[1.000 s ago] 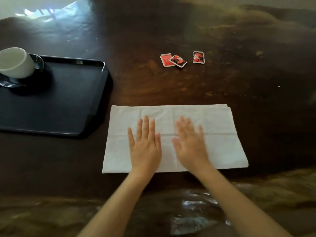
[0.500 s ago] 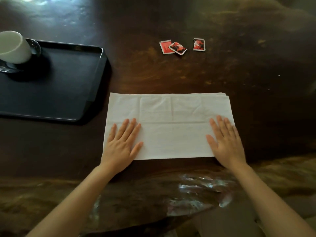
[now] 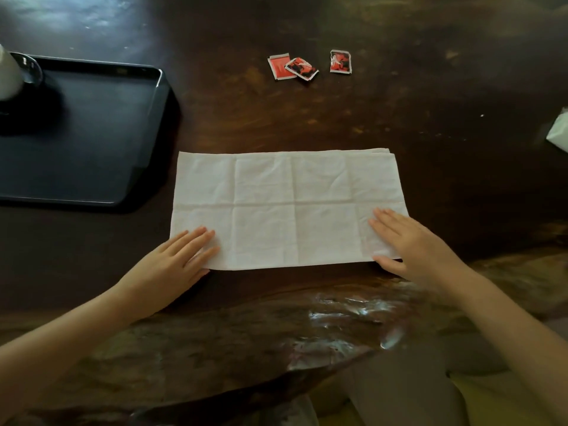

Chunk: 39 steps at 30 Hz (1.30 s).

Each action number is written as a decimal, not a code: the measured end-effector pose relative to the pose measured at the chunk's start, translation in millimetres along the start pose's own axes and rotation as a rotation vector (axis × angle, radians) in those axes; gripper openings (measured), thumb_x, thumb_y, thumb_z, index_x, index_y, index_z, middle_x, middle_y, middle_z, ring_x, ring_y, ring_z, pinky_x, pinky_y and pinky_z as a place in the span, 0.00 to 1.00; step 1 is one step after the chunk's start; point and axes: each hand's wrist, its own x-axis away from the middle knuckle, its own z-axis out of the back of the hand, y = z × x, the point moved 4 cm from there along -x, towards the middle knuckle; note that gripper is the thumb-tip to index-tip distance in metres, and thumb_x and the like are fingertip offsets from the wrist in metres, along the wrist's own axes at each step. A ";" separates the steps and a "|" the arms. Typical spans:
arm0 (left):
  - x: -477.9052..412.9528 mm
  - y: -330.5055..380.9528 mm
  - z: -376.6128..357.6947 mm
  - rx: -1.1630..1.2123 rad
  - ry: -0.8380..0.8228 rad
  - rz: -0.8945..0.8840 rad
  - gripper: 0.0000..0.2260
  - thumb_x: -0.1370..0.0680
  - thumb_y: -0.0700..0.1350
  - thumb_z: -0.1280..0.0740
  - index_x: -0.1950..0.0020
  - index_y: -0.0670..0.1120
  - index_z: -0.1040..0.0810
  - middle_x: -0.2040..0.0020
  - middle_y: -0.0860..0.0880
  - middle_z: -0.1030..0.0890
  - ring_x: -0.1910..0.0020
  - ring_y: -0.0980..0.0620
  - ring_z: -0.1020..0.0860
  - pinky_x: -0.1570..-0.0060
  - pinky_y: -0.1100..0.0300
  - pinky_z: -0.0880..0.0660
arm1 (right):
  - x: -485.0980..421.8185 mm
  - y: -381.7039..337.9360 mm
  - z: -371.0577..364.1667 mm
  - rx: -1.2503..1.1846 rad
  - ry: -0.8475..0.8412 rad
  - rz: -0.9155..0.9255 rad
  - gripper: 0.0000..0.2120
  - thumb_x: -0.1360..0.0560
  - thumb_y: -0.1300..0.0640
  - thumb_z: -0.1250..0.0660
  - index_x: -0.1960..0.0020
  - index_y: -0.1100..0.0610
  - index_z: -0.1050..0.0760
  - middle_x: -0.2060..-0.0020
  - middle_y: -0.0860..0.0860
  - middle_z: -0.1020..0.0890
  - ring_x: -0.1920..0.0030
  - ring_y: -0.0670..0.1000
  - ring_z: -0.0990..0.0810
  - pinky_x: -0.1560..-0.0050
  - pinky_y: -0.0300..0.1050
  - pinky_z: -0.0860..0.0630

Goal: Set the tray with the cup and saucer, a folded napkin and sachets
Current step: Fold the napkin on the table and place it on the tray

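Observation:
A white napkin [image 3: 289, 207], folded once into a long rectangle, lies flat on the dark wooden table. My left hand [image 3: 172, 262] rests flat on its near left corner, fingers apart. My right hand [image 3: 412, 241] lies flat on its near right corner. A black tray [image 3: 92, 133] sits at the left. At the tray's far left corner stands a white cup [image 3: 7, 75] on a glass saucer [image 3: 32, 69], both cut off by the frame edge. Three red sachets [image 3: 307, 66] lie on the table beyond the napkin.
A crumpled white paper [image 3: 558, 133] shows at the right edge. The table's uneven, glossy front edge [image 3: 338, 318] runs just below my wrists. Bare wood lies between the napkin and the sachets.
Both hands slid apart from the napkin's middle to its near corners, smoothing it. The camera tilted down and the view shifted, so the cup is now partly out of frame.

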 end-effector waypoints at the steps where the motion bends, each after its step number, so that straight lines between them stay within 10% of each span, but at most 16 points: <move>1: 2.9 3.3 -0.2 -0.056 0.043 -0.041 0.15 0.23 0.43 0.38 0.38 0.40 0.25 0.37 0.38 0.24 0.37 0.38 0.26 0.41 0.42 0.31 | 3.8 -5.2 3.2 0.050 -0.029 0.009 0.36 0.26 0.45 0.36 0.26 0.58 0.47 0.25 0.56 0.43 0.25 0.54 0.44 0.28 0.47 0.46; 3: 3.0 10.4 3.3 -0.078 0.070 -0.033 0.22 0.34 0.35 0.27 0.40 0.38 0.23 0.40 0.37 0.22 0.41 0.37 0.23 0.46 0.42 0.27 | 4.7 -15.4 3.5 0.110 -0.114 -0.022 0.36 0.25 0.46 0.39 0.25 0.61 0.50 0.25 0.59 0.47 0.25 0.57 0.47 0.28 0.48 0.44; 8: -8.4 21.3 11.4 -0.077 0.180 0.032 0.17 0.28 0.36 0.45 0.46 0.36 0.20 0.48 0.38 0.17 0.49 0.38 0.19 0.53 0.47 0.21 | -10.4 -38.5 4.5 0.205 -0.200 -0.131 0.33 0.23 0.55 0.44 0.26 0.67 0.55 0.26 0.66 0.50 0.25 0.62 0.49 0.28 0.51 0.41; 16: -16.4 -1.0 19.4 0.068 0.178 0.186 0.14 0.26 0.45 0.43 0.54 0.42 0.18 0.55 0.46 0.15 0.68 0.47 0.17 0.75 0.60 0.25 | -1.8 -38.1 9.1 0.049 0.027 -0.197 0.37 0.31 0.41 0.32 0.33 0.66 0.33 0.34 0.63 0.29 0.33 0.61 0.30 0.39 0.53 0.26; 21: -11.0 -31.9 25.4 0.317 0.099 0.284 0.08 0.26 0.42 0.31 0.49 0.48 0.17 0.51 0.51 0.16 0.60 0.52 0.16 0.63 0.60 0.22 | -1.7 -7.4 21.9 -0.186 0.293 -0.121 0.17 0.35 0.65 0.25 0.46 0.63 0.21 0.50 0.59 0.16 0.52 0.59 0.17 0.55 0.51 0.19; 25: -16.8 -60.7 27.8 0.664 0.147 0.543 0.07 0.28 0.46 0.31 0.55 0.60 0.23 0.61 0.59 0.19 0.62 0.62 0.23 0.64 0.73 0.29 | -10.5 38.8 38.6 -0.648 0.280 -0.305 0.06 0.26 0.55 0.33 0.53 0.57 0.21 0.62 0.52 0.18 0.60 0.51 0.20 0.60 0.47 0.24; 30: -40.8 -93.6 25.2 0.819 0.471 0.904 0.06 0.24 0.50 0.35 0.52 0.52 0.20 0.62 0.54 0.21 0.62 0.58 0.25 0.64 0.62 0.31 | -40.3 61.0 50.8 -0.932 0.426 -0.470 0.07 0.26 0.51 0.33 0.56 0.55 0.23 0.63 0.50 0.21 0.61 0.47 0.24 0.63 0.41 0.28; 39: -104.5 -107.3 9.1 0.465 0.501 1.153 0.12 0.20 0.45 0.47 0.52 0.40 0.28 0.52 0.37 0.22 0.58 0.38 0.26 0.61 0.52 0.36 | -109.6 60.6 43.6 -0.654 0.718 -0.779 0.09 0.21 0.53 0.41 0.56 0.57 0.27 0.61 0.51 0.23 0.61 0.47 0.25 0.68 0.34 0.36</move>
